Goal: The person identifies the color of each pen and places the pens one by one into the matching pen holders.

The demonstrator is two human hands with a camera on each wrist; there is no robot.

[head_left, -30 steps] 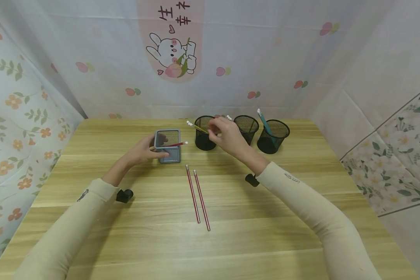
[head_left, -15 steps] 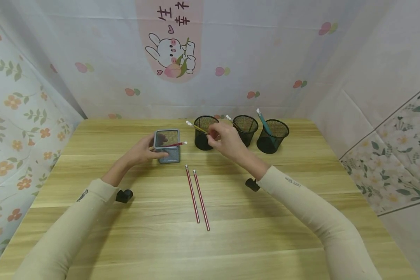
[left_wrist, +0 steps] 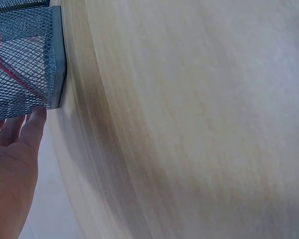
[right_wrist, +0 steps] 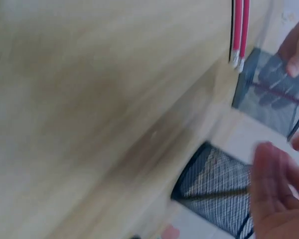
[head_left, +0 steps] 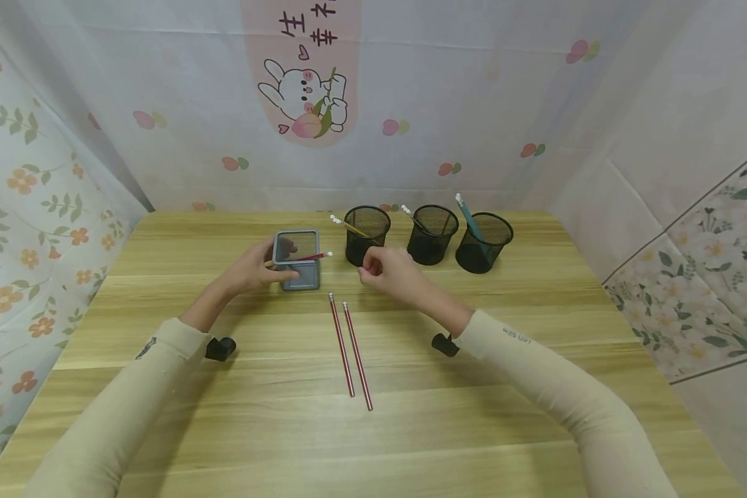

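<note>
My left hand [head_left: 252,268] grips a grey square mesh pencil holder [head_left: 303,275], thumb on the near side and fingers round the far side. A red pencil [head_left: 313,257] leans in it, its eraser end past the rim; the mesh shows its shaft in the left wrist view. My right hand [head_left: 393,274], fingers loosely bent and nothing between them, is just in front of the left black mesh cup [head_left: 366,252]. Yellow pencils [head_left: 351,227] with white erasers lean out of that cup. Two red pencils [head_left: 342,346] lie side by side on the table, nearer me.
A middle black mesh cup [head_left: 432,242] holds a dark pencil [head_left: 414,218] with a white eraser. In the right black cup [head_left: 482,249] stand teal pencils [head_left: 469,220]. The wooden table [head_left: 286,443] ends at a patterned curtain [head_left: 199,138] behind the cups.
My right hand has drawn back from the left cup's rim towards me, uncovering the left and middle cups. The yellow pencils stay in the cup. My left hand has not moved.
</note>
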